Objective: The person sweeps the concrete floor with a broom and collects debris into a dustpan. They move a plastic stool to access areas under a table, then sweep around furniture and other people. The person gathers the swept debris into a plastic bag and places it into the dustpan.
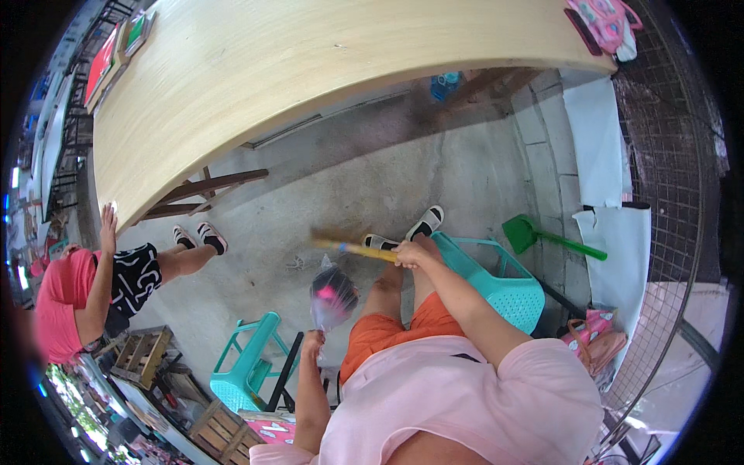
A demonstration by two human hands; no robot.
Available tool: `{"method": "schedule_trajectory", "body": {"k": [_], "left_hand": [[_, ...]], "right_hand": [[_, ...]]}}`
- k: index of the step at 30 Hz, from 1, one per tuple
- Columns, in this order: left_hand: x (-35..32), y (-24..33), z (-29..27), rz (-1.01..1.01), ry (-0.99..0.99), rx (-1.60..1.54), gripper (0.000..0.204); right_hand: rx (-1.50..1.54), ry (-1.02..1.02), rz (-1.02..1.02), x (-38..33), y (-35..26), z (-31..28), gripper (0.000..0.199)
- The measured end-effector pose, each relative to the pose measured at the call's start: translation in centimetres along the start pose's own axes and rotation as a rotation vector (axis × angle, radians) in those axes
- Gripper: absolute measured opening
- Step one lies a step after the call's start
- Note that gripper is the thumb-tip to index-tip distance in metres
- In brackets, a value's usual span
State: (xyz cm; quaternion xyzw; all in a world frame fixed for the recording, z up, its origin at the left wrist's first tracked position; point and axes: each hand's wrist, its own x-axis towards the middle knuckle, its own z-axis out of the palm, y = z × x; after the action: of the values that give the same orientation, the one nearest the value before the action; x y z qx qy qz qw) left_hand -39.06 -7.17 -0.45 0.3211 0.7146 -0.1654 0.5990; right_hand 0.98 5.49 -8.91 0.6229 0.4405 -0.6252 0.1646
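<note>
In my left hand (312,341), fingers closed, is the gathered end of a clear plastic bag (329,298). Something bright pink and something dark show through it. My right hand (411,254) is wrapped round a yellow stick (372,252) that points left over the floor. A bit of blue shows on the stick, and its far end is smeared brown by motion, so I cannot make out its kind. Bag and stick are apart, both in front of my legs.
A pale wooden table (310,70) curves across the far side. Turquoise plastic stools (508,298) stand at right and lower left (240,380). A green dustpan (521,232) lies at right by the wall. Another person (70,302) stands at left, a hand on the table edge.
</note>
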Motion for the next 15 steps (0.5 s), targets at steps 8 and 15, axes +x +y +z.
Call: {"method": "schedule_trajectory", "body": {"k": [8,15], "left_hand": [[4.6,-3.5,-0.6,0.167,0.031,-0.045,0.014],[4.3,6.8,-4.4,0.159,-0.118,-0.096,0.016]], "right_hand": [[0.137,-0.011,-0.232,-14.7,0.8,-5.3,0.05],[0.473,0.326,0.004,-25.1,4.4,-11.0,0.053]]}}
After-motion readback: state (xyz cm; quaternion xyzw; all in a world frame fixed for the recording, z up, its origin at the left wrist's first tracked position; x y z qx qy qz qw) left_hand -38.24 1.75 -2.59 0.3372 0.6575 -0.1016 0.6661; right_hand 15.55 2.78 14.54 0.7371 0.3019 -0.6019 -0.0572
